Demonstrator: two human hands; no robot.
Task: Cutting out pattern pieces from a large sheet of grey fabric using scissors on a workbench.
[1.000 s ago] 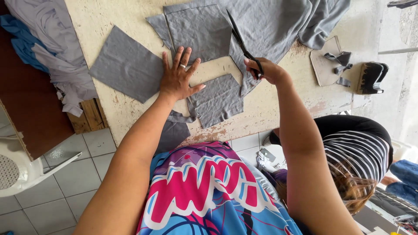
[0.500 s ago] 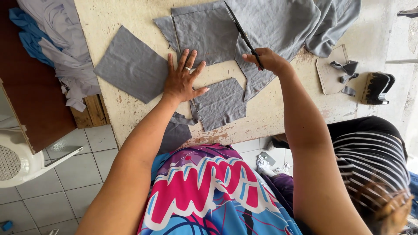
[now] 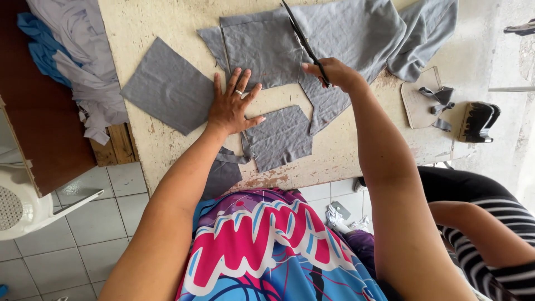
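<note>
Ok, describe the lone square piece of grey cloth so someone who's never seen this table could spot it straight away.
Start at the worn cream table and find the left hand pressed flat on it. Just to that hand's left lies the grey square piece, turned like a diamond. Unlike the other grey pieces, it lies apart, untouched by the hand, with four clean straight edges.

Grey fabric [image 3: 267,47] matt woven cloth; scissors [image 3: 301,36] dark metal; tabletop [image 3: 167,17] rough, worn paint.
</note>
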